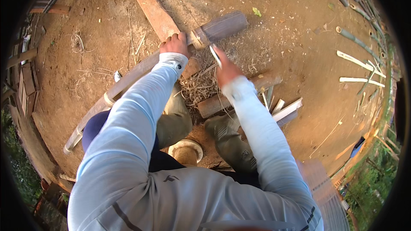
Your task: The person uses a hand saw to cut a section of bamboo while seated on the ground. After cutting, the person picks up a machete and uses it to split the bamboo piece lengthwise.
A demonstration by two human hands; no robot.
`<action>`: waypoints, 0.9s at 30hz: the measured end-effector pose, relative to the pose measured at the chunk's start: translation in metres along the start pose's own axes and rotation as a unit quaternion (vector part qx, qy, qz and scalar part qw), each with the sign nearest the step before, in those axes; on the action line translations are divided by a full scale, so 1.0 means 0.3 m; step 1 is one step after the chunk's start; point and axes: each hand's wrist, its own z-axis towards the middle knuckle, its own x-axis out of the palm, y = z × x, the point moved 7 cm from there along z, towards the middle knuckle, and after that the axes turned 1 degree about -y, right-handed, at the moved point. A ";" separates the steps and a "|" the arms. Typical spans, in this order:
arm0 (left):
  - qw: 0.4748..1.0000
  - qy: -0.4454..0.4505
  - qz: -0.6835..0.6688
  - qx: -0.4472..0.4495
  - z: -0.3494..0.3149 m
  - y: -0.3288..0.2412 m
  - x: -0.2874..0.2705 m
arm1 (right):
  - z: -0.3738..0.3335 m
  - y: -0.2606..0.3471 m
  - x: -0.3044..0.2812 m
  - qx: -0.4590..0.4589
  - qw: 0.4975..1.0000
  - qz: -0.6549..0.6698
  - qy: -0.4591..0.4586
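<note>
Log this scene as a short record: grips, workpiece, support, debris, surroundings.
Left grip: closed over the bamboo pole
Right grip: holding a blade close to the pole's pale, scraped joint; contact unclear
Workpiece: the bamboo pole, slanting from lower left to upper right
Support: a reddish plank crossing beneath the pole
Debris: curled shavings on the ground below the pole
Surroundings: pale strips lying on bare earth at right

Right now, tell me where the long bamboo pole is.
In the head view, the long bamboo pole slants from the left side up to just right of the upper centre, lying across the brown board, with the left hand on it.
</note>
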 end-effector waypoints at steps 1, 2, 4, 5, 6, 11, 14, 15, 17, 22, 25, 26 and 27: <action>1.000 0.022 0.006 -0.004 0.000 0.027 0.003 | -0.103 -0.019 -0.007 0.045 0.997 0.007 0.058; 1.000 0.010 0.004 0.013 -0.004 0.001 0.005 | -0.171 -0.129 0.026 0.003 1.000 -0.001 0.022; 0.999 -0.021 0.011 0.030 -0.009 -0.021 0.000 | -0.276 -0.261 0.055 -0.080 0.996 -0.019 -0.044; 1.000 -0.021 0.007 0.017 -0.002 -0.019 0.005 | -0.208 -0.246 0.064 -0.062 0.997 0.018 -0.036; 1.000 -0.008 0.006 0.016 -0.032 -0.004 0.040 | -0.117 -0.197 0.063 -0.038 0.998 0.055 -0.022; 1.000 -0.019 -0.006 0.013 -0.013 -0.014 -0.003 | 0.021 -0.007 -0.002 0.007 0.999 0.051 -0.007; 0.998 -0.058 -0.007 0.023 -0.023 -0.014 0.005 | -0.240 -0.245 0.069 -0.061 0.997 -0.012 -0.052; 0.997 -0.076 0.002 0.023 -0.013 -0.014 0.015 | -0.222 -0.245 0.046 -0.110 0.990 0.022 -0.082; 0.994 -0.102 0.019 0.035 -0.030 -0.009 0.025 | -0.150 -0.184 0.041 -0.079 0.992 0.084 -0.050; 0.999 -0.034 -0.014 0.024 0.004 -0.009 -0.006 | 0.032 0.006 -0.019 0.017 0.999 0.002 0.036; 0.999 -0.037 -0.021 0.023 -0.023 -0.004 -0.006 | -0.235 -0.217 0.040 -0.038 0.999 -0.006 -0.012; 0.998 -0.066 -0.011 0.020 0.000 -0.001 -0.006 | -0.228 -0.241 0.046 -0.061 0.998 -0.003 -0.027; 0.996 -0.087 0.001 0.020 0.009 0.008 0.019 | -0.207 -0.258 0.061 -0.089 0.995 -0.001 -0.038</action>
